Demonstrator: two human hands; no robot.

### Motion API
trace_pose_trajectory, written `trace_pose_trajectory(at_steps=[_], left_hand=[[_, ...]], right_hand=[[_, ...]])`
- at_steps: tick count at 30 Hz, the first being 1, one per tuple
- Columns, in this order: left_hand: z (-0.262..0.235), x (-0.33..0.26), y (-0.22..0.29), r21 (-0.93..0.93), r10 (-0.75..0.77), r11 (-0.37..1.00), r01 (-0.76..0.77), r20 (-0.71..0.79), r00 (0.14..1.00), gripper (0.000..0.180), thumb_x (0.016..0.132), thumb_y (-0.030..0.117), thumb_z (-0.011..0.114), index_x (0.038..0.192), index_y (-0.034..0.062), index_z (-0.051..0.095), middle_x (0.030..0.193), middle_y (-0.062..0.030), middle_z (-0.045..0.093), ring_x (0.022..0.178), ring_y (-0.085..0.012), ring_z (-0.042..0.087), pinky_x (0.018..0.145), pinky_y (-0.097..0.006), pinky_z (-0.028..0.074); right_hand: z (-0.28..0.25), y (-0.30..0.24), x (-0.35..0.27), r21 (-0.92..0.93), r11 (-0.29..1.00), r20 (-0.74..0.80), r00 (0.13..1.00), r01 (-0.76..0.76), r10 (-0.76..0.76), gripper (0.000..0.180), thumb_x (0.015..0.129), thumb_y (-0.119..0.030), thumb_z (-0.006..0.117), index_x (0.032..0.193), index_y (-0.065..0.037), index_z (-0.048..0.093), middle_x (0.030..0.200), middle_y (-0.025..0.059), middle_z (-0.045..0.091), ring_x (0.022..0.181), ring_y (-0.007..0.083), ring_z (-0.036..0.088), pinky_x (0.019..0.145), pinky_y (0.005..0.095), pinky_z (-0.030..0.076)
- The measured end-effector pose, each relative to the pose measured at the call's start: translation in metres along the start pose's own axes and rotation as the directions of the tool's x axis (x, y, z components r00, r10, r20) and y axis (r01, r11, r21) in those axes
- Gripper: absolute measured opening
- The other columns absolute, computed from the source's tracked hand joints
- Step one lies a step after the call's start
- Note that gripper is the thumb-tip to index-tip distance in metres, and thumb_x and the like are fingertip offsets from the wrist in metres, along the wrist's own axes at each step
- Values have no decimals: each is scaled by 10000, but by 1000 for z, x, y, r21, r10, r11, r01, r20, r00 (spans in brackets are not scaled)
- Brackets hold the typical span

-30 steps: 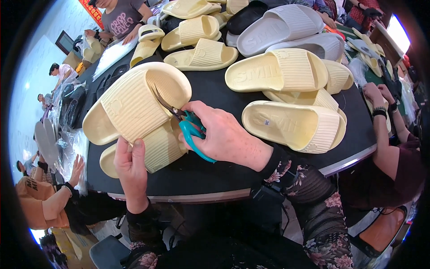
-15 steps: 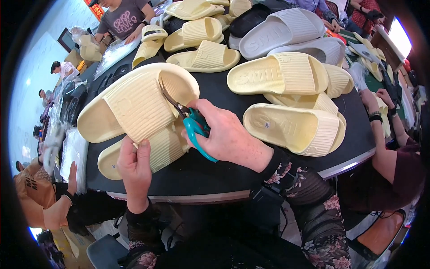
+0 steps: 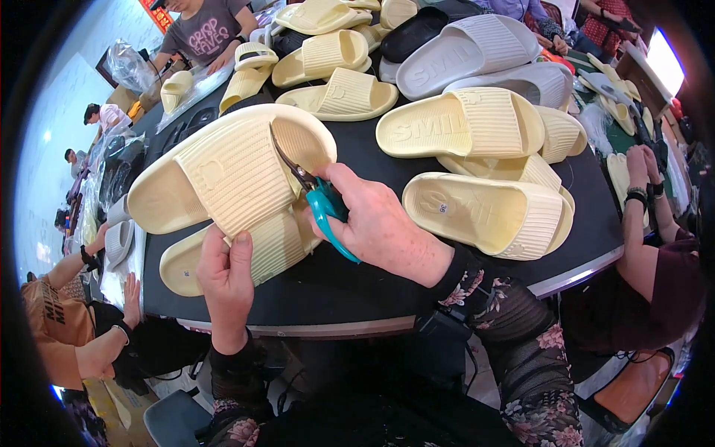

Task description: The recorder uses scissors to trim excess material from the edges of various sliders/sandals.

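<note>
A cream slide slipper (image 3: 234, 179) with a ribbed strap lies tilted on top of a second cream slipper (image 3: 181, 268). My left hand (image 3: 226, 279) pinches the near lower edge of the upper slipper's strap between thumb and fingers. Teal-handled scissors (image 3: 329, 216) are gripped in my right hand (image 3: 387, 231), fingers through the loops. The dark scissor blades lie along the strap's right edge, pointing up and away. Whether the blade tips touch the strap I cannot tell.
Cream slippers (image 3: 488, 212) are stacked at right on the black table (image 3: 350, 298). Behind them lie grey slippers (image 3: 469, 52), a black slipper (image 3: 415, 33) and several cream ones. Co-workers sit on both sides; a person's hand (image 3: 132, 298) rests by the left edge.
The upper slipper and my scissors have shifted very slightly; my grip is the same. At left, a co-worker now has grey slippers on the plastic; at far left, a cream slipper was set down.
</note>
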State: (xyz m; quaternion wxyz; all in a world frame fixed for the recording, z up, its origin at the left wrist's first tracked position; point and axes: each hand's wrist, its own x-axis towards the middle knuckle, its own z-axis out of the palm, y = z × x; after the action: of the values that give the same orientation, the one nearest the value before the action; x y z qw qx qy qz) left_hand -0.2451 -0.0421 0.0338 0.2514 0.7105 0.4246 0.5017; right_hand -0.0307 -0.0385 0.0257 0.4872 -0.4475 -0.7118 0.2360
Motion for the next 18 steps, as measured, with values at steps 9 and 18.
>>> trace_pose_trajectory(at_steps=[9, 18], left_hand=[[-19, 17, -5, -283, -202, 944, 172, -82, 976, 303, 941, 84, 459, 1210, -54, 475, 1080, -89, 589, 1019, -133, 535, 881, -265, 414], [-28, 11, -12, -554, -294, 813, 179, -125, 948, 364, 930, 55, 453, 1278, -41, 414, 1188, -138, 553, 1066, -173, 553, 917, -281, 425]], right_hand=[[6, 9, -1, 80, 997, -115, 993, 14, -5, 404, 804, -121, 687, 1130, -7, 478, 771, 137, 612, 649, 173, 604, 600, 298, 491], [7, 5, -1, 67, 995, -21, 997, -68, 70, 416, 792, -143, 679, 1136, -16, 482, 809, 176, 640, 749, 319, 652, 651, 365, 510]])
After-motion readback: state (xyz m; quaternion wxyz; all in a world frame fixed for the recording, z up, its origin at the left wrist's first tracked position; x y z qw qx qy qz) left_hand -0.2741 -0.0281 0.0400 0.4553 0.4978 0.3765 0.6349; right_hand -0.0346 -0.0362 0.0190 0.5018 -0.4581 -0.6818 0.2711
